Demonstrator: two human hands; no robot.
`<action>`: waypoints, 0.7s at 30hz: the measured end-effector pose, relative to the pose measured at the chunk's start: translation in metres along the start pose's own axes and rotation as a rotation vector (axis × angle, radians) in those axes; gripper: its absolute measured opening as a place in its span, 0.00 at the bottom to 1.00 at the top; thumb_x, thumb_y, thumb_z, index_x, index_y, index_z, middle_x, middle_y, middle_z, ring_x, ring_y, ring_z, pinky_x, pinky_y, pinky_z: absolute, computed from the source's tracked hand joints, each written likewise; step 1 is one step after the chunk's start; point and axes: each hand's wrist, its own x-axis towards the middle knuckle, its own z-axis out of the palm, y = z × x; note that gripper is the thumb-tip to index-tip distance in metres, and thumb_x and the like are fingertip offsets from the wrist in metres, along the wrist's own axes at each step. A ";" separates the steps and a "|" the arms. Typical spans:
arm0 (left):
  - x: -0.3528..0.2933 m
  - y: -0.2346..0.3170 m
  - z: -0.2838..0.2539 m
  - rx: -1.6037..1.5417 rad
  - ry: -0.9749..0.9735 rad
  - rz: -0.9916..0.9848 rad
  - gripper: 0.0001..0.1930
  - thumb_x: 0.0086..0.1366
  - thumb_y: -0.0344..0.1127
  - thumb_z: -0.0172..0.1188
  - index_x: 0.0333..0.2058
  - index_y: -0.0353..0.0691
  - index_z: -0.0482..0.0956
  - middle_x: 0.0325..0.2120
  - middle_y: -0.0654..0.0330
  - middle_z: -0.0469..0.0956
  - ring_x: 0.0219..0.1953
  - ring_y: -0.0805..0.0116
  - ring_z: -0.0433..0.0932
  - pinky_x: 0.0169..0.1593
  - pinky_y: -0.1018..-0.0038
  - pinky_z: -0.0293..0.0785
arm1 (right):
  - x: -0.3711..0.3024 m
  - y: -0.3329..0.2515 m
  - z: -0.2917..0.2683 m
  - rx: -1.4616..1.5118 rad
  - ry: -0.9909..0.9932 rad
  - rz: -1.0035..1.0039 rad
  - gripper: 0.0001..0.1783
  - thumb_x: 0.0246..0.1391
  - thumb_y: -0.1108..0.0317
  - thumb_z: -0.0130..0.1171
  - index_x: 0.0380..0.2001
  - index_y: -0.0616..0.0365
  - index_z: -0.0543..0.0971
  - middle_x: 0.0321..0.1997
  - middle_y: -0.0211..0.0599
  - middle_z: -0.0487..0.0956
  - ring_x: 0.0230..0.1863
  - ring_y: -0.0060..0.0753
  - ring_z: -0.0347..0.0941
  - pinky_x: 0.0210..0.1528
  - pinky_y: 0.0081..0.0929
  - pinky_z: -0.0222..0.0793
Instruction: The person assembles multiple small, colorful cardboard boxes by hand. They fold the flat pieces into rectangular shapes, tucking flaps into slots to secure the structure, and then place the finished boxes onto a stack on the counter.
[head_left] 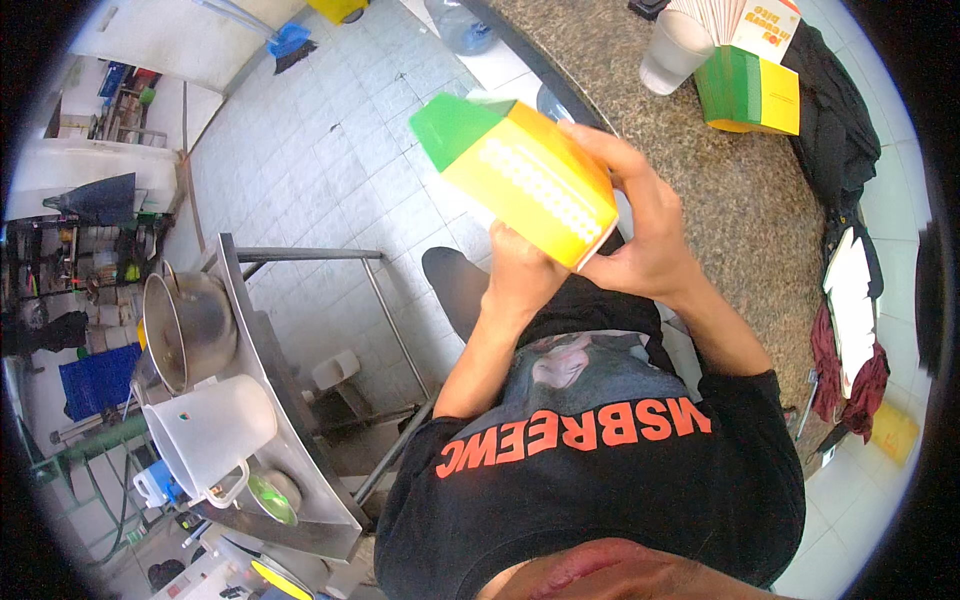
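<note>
I hold a yellow and green cardboard food carton tilted in front of my body, its green end pointing up and to the left. My right hand wraps round its right side, fingers over the far edge and thumb at the bottom corner. From underneath, my left hand supports it; most of those fingers are hidden behind the carton. On the granite counter to the right lies a fanned stack of similar cartons, beside a translucent plastic cup.
To the left stands a steel table bearing a large metal pot, a white plastic jug and a bowl with something green. A blue brush rests on the tiled floor. Dark cloth lies along the counter's right edge.
</note>
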 end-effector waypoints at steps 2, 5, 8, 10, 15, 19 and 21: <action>-0.003 -0.006 -0.003 -0.094 -0.071 -0.067 0.14 0.54 0.28 0.72 0.41 0.40 0.85 0.40 0.53 0.85 0.44 0.51 0.84 0.49 0.56 0.79 | 0.001 0.004 0.003 -0.004 0.000 -0.027 0.39 0.39 0.66 0.77 0.58 0.58 0.74 0.60 0.51 0.76 0.60 0.56 0.75 0.61 0.41 0.72; -0.007 -0.002 -0.015 -0.379 -0.162 -0.214 0.24 0.55 0.29 0.74 0.51 0.39 0.80 0.49 0.52 0.82 0.51 0.54 0.82 0.55 0.57 0.78 | 0.002 0.017 0.006 -0.074 0.058 -0.081 0.31 0.44 0.70 0.72 0.55 0.58 0.77 0.58 0.50 0.77 0.57 0.54 0.76 0.59 0.40 0.73; -0.008 0.009 -0.027 -1.273 0.072 -0.514 0.30 0.63 0.40 0.68 0.61 0.37 0.70 0.58 0.51 0.75 0.60 0.55 0.74 0.63 0.56 0.70 | -0.001 0.027 0.007 -0.156 0.133 -0.202 0.26 0.49 0.72 0.68 0.54 0.51 0.79 0.58 0.49 0.76 0.56 0.52 0.76 0.57 0.44 0.74; 0.003 0.012 -0.044 -1.683 0.168 -0.695 0.38 0.68 0.55 0.62 0.67 0.35 0.63 0.64 0.48 0.70 0.68 0.53 0.67 0.71 0.54 0.60 | -0.002 0.042 0.003 -0.231 0.149 -0.368 0.26 0.48 0.70 0.69 0.54 0.46 0.80 0.59 0.48 0.76 0.57 0.51 0.75 0.57 0.46 0.74; 0.008 -0.005 -0.046 -1.350 0.341 -0.918 0.23 0.76 0.40 0.53 0.64 0.35 0.66 0.60 0.53 0.74 0.62 0.58 0.74 0.63 0.57 0.72 | 0.010 0.031 -0.008 -0.544 -0.267 -0.332 0.32 0.49 0.58 0.70 0.60 0.37 0.77 0.72 0.43 0.67 0.70 0.60 0.61 0.70 0.60 0.57; 0.000 -0.007 -0.037 -1.072 0.306 -0.743 0.20 0.71 0.29 0.61 0.59 0.34 0.70 0.52 0.55 0.78 0.55 0.67 0.76 0.58 0.67 0.75 | 0.012 0.008 -0.012 -0.287 -0.385 -0.124 0.47 0.41 0.46 0.76 0.66 0.41 0.72 0.76 0.47 0.60 0.75 0.65 0.52 0.74 0.61 0.51; -0.001 -0.006 -0.033 -0.908 0.221 -0.597 0.19 0.68 0.28 0.64 0.55 0.33 0.72 0.48 0.57 0.79 0.51 0.71 0.77 0.56 0.72 0.75 | 0.010 0.003 -0.004 -0.177 -0.339 -0.094 0.51 0.39 0.43 0.77 0.68 0.42 0.71 0.76 0.49 0.59 0.76 0.67 0.50 0.74 0.61 0.50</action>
